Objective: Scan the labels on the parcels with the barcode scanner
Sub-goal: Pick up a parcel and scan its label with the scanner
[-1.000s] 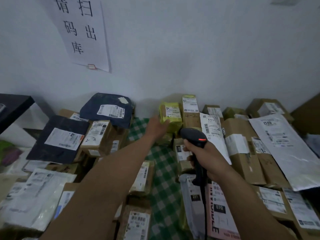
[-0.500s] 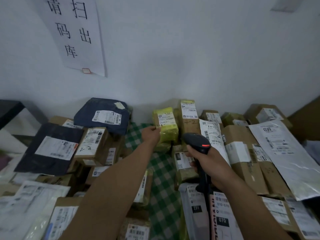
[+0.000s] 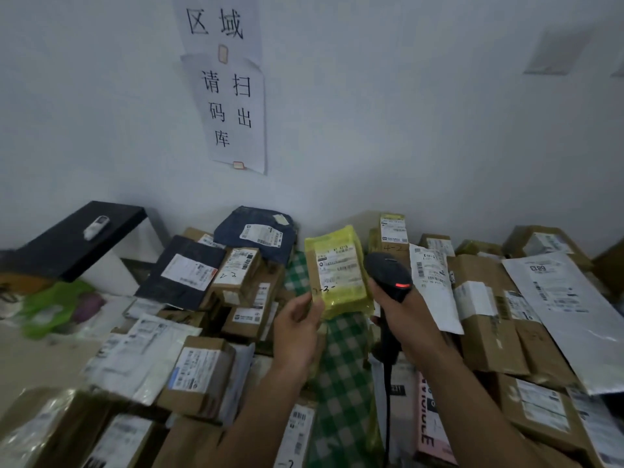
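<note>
My left hand (image 3: 297,327) pinches the lower left corner of a yellow parcel (image 3: 339,270) and holds it up above the pile, its white label facing me. My right hand (image 3: 403,310) grips the handle of a black barcode scanner (image 3: 388,273), whose head sits just right of the parcel with a red light lit on it. The scanner's cable hangs down below my right hand.
Brown boxes (image 3: 489,332) and white mailers (image 3: 570,309) crowd the right side; dark mailers (image 3: 184,271) and more boxes (image 3: 202,369) lie left. A green checked cloth (image 3: 341,366) shows between them. A black shelf (image 3: 77,241) stands far left; paper signs (image 3: 233,109) hang on the wall.
My left hand lifted the yellow parcel off the back of the pile and brought it toward me. The scanner rose beside it. The camera tilted up and to the left.
</note>
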Tool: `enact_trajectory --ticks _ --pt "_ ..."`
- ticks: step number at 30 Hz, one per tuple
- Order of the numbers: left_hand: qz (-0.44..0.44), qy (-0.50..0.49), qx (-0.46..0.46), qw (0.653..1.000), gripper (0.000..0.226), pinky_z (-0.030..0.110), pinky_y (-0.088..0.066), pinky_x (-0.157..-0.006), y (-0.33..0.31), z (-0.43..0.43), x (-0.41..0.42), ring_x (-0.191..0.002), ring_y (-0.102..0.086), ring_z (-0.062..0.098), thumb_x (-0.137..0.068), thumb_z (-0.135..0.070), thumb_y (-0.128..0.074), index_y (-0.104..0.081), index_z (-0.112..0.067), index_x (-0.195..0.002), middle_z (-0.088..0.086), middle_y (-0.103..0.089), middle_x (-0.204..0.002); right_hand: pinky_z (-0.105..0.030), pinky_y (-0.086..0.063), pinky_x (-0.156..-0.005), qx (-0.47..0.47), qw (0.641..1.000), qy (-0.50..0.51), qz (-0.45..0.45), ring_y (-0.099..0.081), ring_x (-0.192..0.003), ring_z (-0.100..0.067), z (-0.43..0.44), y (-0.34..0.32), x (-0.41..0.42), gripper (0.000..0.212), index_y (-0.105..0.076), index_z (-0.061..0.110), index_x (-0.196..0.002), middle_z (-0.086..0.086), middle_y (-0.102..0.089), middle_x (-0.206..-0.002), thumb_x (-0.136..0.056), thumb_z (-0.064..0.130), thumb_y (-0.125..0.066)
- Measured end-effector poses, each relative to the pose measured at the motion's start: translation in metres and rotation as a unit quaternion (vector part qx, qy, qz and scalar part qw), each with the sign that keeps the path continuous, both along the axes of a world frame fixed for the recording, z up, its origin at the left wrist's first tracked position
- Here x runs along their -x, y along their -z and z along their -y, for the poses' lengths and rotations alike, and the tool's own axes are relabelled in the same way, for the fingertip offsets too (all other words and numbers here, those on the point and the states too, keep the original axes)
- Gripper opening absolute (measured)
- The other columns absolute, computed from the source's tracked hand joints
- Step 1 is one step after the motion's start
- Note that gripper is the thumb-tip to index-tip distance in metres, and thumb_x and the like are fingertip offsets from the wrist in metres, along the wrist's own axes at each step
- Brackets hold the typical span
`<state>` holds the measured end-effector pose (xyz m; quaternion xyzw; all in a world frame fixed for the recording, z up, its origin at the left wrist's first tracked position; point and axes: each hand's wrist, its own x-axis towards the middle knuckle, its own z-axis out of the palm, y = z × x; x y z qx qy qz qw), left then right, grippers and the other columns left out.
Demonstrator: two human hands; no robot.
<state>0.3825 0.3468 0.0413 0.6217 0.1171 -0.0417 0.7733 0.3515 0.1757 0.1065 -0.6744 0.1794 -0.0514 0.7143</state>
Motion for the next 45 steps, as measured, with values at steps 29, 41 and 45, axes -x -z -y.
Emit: enact_trajectory --ticks 29,41,45 --pt "0.113 -0.018 -0.27 0.956 0.052 0.046 -0.06 -0.091 -0.006 -0.026 -0.026 -0.1 -0.072 0.007 -0.073 -0.039 -0.091 -0.068 -0.041 -0.12 -0.02 -0.076 -0.104 -0.025 -0.052 -0.06 0.136 0.975 -0.17 -0.043 -0.072 -0.066 -0.011 -0.031 -0.044 0.067 0.014 -0.065 0.033 -0.112 -0.001 -0.078 -0.085 -0.098 0.033 -0.069" --pt "0.095 -0.013 -0.301 0.949 0.074 0.049 -0.06 -0.088 0.022 -0.025 -0.041 -0.104 -0.07 0.012 -0.05 -0.086 -0.068 -0.061 -0.056 -0.117 -0.016 -0.073 -0.109 -0.029 -0.054 -0.064 0.117 0.976 -0.172 -0.061 -0.068 -0.063 -0.011 -0.032 -0.041 0.064 0.013 -0.066 0.029 -0.11 -0.001 -0.075 -0.077 -0.098 0.032 -0.069" --pt "0.096 -0.01 -0.284 0.954 0.065 0.048 -0.059 -0.091 0.013 -0.028 -0.039 -0.104 -0.071 0.01 -0.06 -0.069 -0.081 -0.064 -0.048 -0.119 -0.018 -0.075 -0.106 -0.032 -0.052 -0.066 0.106 0.977 -0.177 -0.061 -0.068 -0.064 -0.013 -0.029 -0.038 0.059 0.015 -0.067 0.027 -0.112 -0.002 -0.075 -0.079 -0.098 0.031 -0.069"
